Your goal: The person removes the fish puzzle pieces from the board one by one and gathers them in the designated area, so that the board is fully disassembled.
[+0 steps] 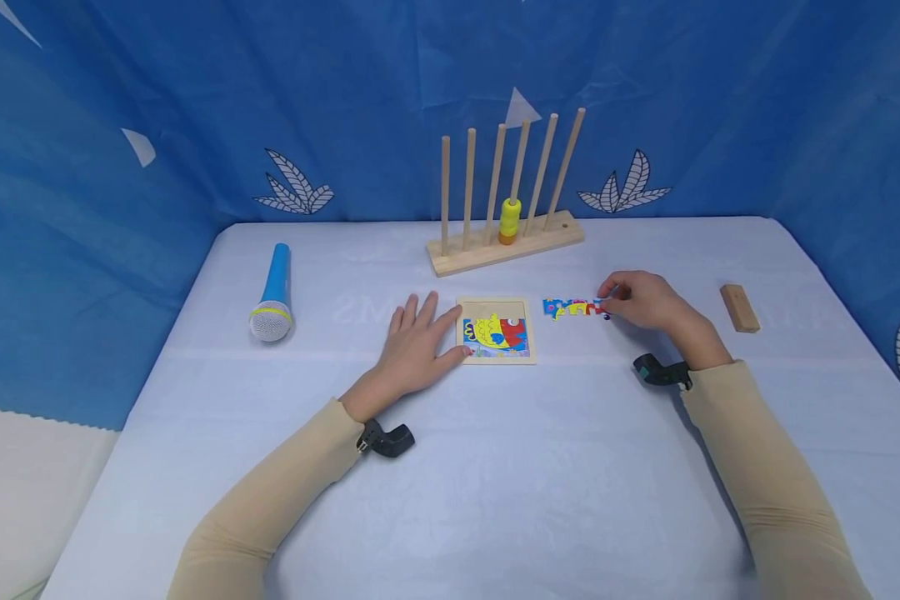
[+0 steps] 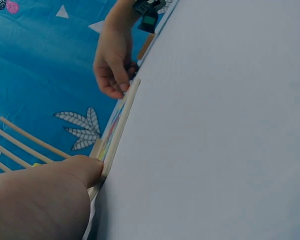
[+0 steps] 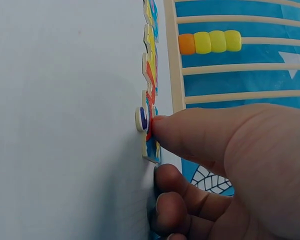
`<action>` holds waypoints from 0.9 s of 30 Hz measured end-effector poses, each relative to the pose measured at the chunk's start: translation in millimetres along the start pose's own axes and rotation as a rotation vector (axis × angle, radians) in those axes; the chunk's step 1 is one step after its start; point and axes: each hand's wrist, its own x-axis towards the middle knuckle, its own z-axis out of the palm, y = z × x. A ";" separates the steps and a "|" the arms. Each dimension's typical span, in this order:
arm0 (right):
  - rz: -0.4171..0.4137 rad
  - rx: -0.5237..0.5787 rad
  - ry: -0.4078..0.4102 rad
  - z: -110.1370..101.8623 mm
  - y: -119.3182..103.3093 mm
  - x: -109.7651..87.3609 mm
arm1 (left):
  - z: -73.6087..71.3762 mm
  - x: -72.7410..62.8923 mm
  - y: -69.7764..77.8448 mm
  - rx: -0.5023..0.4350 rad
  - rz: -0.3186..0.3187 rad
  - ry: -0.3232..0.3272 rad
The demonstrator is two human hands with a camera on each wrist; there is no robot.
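Note:
A square wooden puzzle tray [image 1: 497, 360] lies mid-table with a yellow, red and blue fish picture partly filling it. My left hand [image 1: 418, 346] rests flat at its left edge, fingers spread; in the left wrist view the thumb touches the tray's rim [image 2: 117, 135]. To the tray's right, a row of joined puzzle pieces [image 1: 570, 307] lies on the table. My right hand [image 1: 645, 302] pinches the puzzle piece [image 3: 151, 147] at the row's right end, thumb on its face; the index fingertip is hidden. A small round purple-and-white part [image 3: 141, 119] sits by the thumb.
Behind the tray stands a wooden peg rack [image 1: 465, 263] with yellow and orange beads [image 1: 509, 218] on one peg. A toy microphone [image 1: 273, 296] lies at the left, and a wooden block [image 1: 739, 308] lies at the right. Blue cloth hangs behind the table.

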 end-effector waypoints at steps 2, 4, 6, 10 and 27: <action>0.000 -0.001 0.001 0.0 0.0 0.0 | 0.1 0.1 -0.3 0.002 0.002 0.001; -0.004 -0.002 0.003 0.1 0.2 0.1 | 0.2 0.1 -0.3 0.004 0.006 0.003; -0.009 -0.003 0.007 0.3 0.5 0.3 | 0.5 0.4 -0.8 0.005 0.007 0.003; -0.015 -0.005 0.009 0.8 0.9 0.6 | 1.1 0.7 -1.4 0.003 0.008 0.003; 0.003 0.010 0.000 -3.8 0.1 -2.4 | 0.1 -1.6 0.8 0.004 0.003 0.003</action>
